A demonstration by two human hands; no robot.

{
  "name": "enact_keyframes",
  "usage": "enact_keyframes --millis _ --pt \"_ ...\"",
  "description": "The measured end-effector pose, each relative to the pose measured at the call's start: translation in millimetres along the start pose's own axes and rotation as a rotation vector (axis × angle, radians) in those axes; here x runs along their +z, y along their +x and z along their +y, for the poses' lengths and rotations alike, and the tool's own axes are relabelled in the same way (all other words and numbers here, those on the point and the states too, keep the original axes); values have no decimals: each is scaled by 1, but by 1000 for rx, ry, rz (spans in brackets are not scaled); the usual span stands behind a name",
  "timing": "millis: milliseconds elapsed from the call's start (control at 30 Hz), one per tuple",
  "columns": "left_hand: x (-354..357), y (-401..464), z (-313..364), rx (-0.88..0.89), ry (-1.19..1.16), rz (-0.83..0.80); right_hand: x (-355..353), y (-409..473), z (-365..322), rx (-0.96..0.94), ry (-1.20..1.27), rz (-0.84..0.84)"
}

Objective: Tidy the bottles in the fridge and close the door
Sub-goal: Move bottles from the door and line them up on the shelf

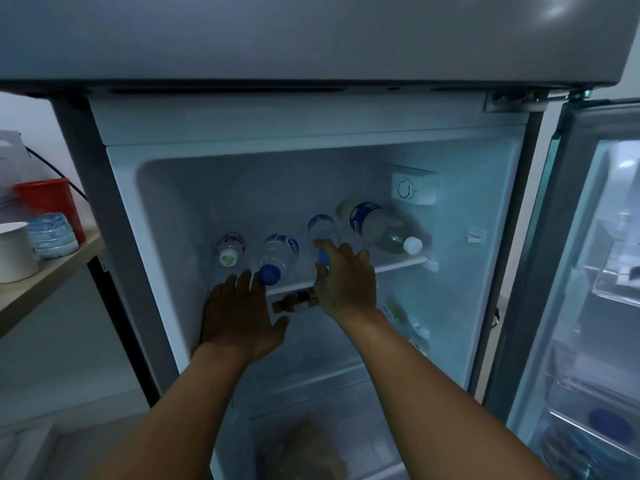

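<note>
The fridge stands open with several plastic bottles on its upper shelf point(401, 264). At the left is a white-capped bottle point(230, 249), then a clear blue-capped bottle point(277, 256) leaning toward me. My right hand point(346, 282) closes around the neck of another blue-capped bottle point(323, 230). A large white-capped bottle point(377, 225) lies on its side at the right. My left hand point(239, 317) is spread flat, fingers apart, just below the leaning bottle's cap. A small brown bottle point(294, 303) lies under the shelf between my hands.
The fridge door point(588, 271) hangs open at the right with shelves and a blue-capped item low down. A side shelf point(52, 268) at the left holds a white cup, stacked bowls and a red bucket. A bag sits in the bottom drawer point(311, 455).
</note>
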State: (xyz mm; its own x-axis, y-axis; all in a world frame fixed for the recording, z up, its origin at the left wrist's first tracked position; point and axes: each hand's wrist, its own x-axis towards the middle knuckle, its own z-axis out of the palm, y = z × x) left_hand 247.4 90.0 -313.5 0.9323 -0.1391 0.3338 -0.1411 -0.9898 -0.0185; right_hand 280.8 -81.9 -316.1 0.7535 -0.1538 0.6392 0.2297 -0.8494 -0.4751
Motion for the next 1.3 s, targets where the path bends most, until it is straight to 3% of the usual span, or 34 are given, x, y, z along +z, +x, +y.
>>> enact_keyframes --millis 100,233,400,633,700,767,1033,1300 --pt "1 -2 1 1 -2 25 3 -5 2 -2 -23 -32" --pt "-2 -1 1 -4 -17 14 2 -34 20 -6 298 176" --pt "-2 -3 1 -5 -6 40 9 -67 65 102 221 212" --pt "4 0 0 1 35 89 12 -84 119 396 -223 -229" --pt "6 1 -1 -1 43 90 15 -91 130 488 -204 -385" --pt "7 1 -1 1 46 103 21 -100 136 536 -106 -419" --pt "9 1 0 8 59 132 28 -134 124 351 149 -60" --pt "4 1 0 3 39 95 -9 -89 75 202 279 359"
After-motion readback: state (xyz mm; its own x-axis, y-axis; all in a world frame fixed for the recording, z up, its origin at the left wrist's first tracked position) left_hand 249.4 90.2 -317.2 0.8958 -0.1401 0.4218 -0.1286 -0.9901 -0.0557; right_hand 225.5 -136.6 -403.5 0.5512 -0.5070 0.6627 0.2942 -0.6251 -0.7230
